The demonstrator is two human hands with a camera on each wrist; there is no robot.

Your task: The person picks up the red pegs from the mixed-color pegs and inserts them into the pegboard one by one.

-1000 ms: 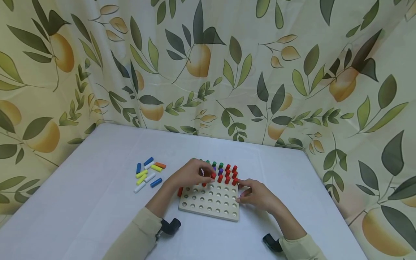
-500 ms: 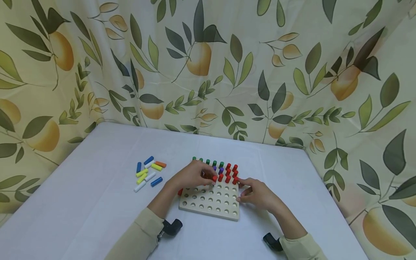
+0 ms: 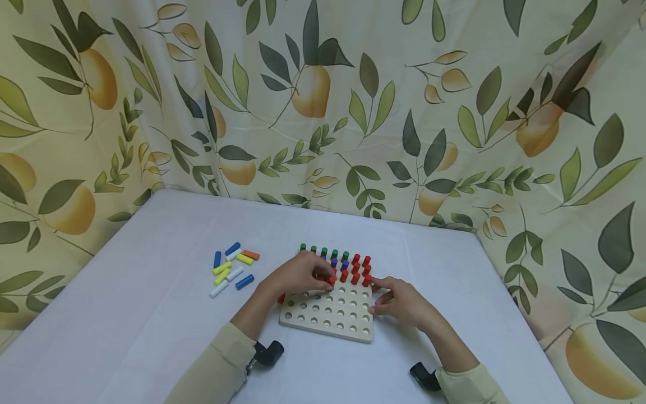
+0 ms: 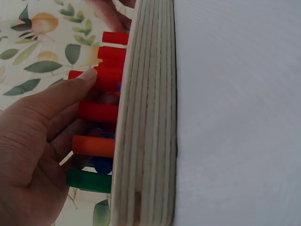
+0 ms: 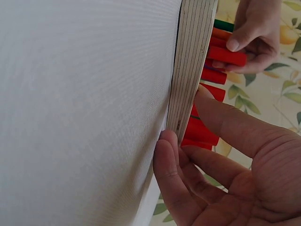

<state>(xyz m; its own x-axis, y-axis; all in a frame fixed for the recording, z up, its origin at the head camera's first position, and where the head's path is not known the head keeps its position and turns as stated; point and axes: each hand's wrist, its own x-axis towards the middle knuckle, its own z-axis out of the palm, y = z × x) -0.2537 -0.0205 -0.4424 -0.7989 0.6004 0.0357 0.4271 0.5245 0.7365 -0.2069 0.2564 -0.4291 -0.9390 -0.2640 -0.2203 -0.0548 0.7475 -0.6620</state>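
Note:
A pale wooden pegboard (image 3: 325,324) lies on the table, its near rows of holes bare and its far rows filled with upright pegs. My left hand (image 3: 298,274) reaches over it and pinches a red peg (image 3: 331,281) between thumb and fingers, low over the board; the peg also shows upright in the right wrist view (image 5: 228,56). My right hand (image 3: 404,304) holds the board's right edge, thumb and fingertips against the plywood side (image 5: 190,70). An orange peg (image 4: 93,146) and a green peg (image 4: 89,181) stand near the left hand. My left hand hides several pegs.
Loose blue, yellow, white and orange pegs (image 3: 234,273) lie left of the board. One red peg (image 3: 280,298) shows at the board's left edge. Green pegs (image 3: 324,252) line the back, with purple pegs (image 3: 334,262) before them and red pegs (image 3: 356,268) at the right.
My left hand has brought the red peg slightly down and toward me, so its top sits lower beside its neighbour. My right hand stays at the board's edge.

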